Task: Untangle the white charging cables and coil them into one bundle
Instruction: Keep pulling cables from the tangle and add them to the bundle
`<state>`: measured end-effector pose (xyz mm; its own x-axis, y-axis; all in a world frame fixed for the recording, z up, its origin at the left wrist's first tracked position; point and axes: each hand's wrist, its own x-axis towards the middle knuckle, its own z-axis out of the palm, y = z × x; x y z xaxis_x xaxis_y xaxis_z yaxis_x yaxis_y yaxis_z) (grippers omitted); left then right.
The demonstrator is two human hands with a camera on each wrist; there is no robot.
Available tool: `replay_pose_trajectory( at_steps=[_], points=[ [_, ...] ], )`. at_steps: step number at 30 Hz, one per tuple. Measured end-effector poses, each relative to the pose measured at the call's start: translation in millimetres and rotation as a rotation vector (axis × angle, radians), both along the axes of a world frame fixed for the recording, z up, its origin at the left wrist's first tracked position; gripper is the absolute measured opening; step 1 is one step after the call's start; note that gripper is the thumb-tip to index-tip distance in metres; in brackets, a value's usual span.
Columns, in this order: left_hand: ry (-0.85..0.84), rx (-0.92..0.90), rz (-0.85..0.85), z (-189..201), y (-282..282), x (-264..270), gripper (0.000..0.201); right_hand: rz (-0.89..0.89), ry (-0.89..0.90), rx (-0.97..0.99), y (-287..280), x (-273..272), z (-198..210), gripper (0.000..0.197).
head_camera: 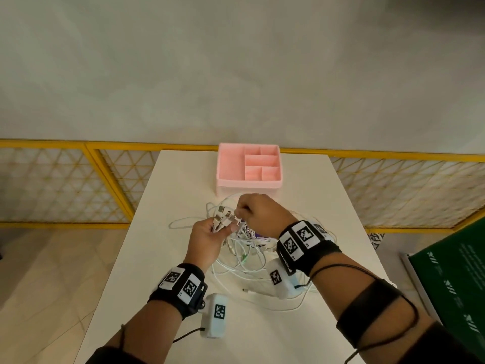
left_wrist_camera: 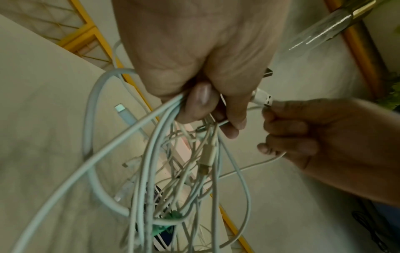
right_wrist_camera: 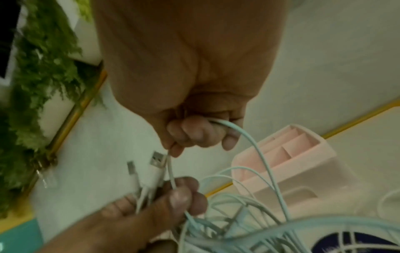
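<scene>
A tangle of white charging cables (head_camera: pixel 244 254) lies on the middle of the white table (head_camera: pixel 309 324). My left hand (head_camera: pixel 210 236) grips a bunch of cable ends, with USB plugs (head_camera: pixel 225 216) sticking out above its fingers. In the left wrist view the cables (left_wrist_camera: pixel 151 154) hang down from my left hand (left_wrist_camera: pixel 194 68). My right hand (head_camera: pixel 256 208) pinches one cable just beside those plugs; in the right wrist view my right hand (right_wrist_camera: pixel 194 133) holds a thin cable (right_wrist_camera: pixel 171 169) that runs down into my left hand (right_wrist_camera: pixel 160 205) next to a USB plug (right_wrist_camera: pixel 158 159).
A pink divided organiser box (head_camera: pixel 249 168) stands at the far edge of the table, just beyond my hands. A yellow lattice railing (head_camera: pixel 65 185) runs behind and beside the table. A green panel (head_camera: pixel 454 279) lies at the right.
</scene>
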<state>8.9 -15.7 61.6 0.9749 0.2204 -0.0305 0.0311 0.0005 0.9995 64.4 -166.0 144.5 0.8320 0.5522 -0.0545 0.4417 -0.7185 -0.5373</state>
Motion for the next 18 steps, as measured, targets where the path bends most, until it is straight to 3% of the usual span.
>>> replay_pose_trajectory(
  at_steps=[7, 11, 15, 18],
  points=[
    [0.014, 0.088, 0.039, -8.8, 11.4, 11.3, 0.007, -0.191, 0.108, 0.501, -1.5, 1.0, 61.3, 0.022],
    [-0.002, 0.062, 0.044, -5.0, 11.4, 12.2, 0.010, -0.192, 0.020, 0.479, -13.2, 4.5, 79.9, 0.020],
    [-0.013, 0.032, 0.081, -5.9, 17.7, 21.0, 0.005, -0.284, 0.016, 0.527, -30.1, 15.2, 64.4, 0.021],
    [0.010, 0.023, 0.096, -8.9, 20.0, 18.8, 0.006, -0.348, 0.041, 0.369, -49.3, 20.3, 41.6, 0.020]
  ],
)
